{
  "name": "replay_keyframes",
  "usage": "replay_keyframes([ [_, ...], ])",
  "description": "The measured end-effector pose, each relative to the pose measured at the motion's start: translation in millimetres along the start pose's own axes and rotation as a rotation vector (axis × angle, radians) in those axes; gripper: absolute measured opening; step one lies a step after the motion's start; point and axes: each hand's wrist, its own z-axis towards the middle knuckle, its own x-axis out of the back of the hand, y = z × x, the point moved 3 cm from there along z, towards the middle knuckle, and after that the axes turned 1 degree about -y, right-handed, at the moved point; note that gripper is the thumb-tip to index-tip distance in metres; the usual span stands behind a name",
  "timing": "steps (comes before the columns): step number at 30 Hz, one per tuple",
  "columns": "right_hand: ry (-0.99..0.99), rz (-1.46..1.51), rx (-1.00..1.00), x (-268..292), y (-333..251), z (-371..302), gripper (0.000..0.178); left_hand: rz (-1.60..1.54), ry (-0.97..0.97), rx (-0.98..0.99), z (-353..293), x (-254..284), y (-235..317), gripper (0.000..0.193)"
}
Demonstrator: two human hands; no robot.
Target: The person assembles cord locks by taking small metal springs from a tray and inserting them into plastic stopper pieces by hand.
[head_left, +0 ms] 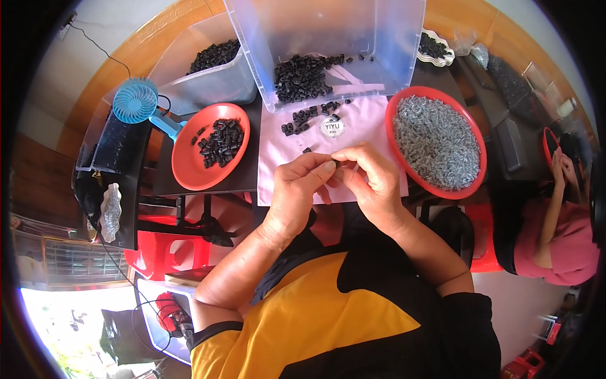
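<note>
My left hand (295,192) and my right hand (374,183) meet over the near part of a pink cloth (278,161), fingertips pinched together. Between them shows a bit of a small black plastic part (334,163); the fingers cover most of it. Just beyond my hands, loose black plastic parts (303,120) lie on the cloth, and one more (307,150) rests close to my left fingers. A clear plastic bin (385,66) lies tipped toward me, with a heap of the same black parts (300,79) inside.
An orange-red tray (183,161) at left holds black parts; a red tray (394,136) at right holds many small silvery pieces. A blue fan (137,102) and another clear bin (237,82) stand back left. Far right sits another person (558,237) in pink.
</note>
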Motion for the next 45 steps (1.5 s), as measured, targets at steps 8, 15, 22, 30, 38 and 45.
replay_keyframes([
  [8, -0.044, -0.053, -0.015, -3, 0, 13, 0.025, -0.064, -0.039, -0.093, 8, 9, -1, 0.015],
  [15, -0.166, -0.403, -0.124, -10, 23, 55, 0.014, 0.155, 0.105, -0.126, 21, 32, -16, 0.010],
  [22, -0.211, -1.109, -0.229, -15, 76, 89, 0.018, 0.255, 0.060, -0.327, 19, 28, -16, 0.009],
  [30, -0.289, -1.119, -0.171, -18, 69, 74, 0.021, 0.228, 0.063, -0.353, 18, 31, -18, 0.008],
  [38, -0.297, -1.149, -0.163, -19, 74, 73, 0.020, 0.209, 0.067, -0.300, 16, 30, -15, 0.009],
  [45, -0.346, -1.118, -0.176, -22, 63, 73, 0.022, 0.214, 0.069, -0.283, 16, 30, -15, 0.009],
])
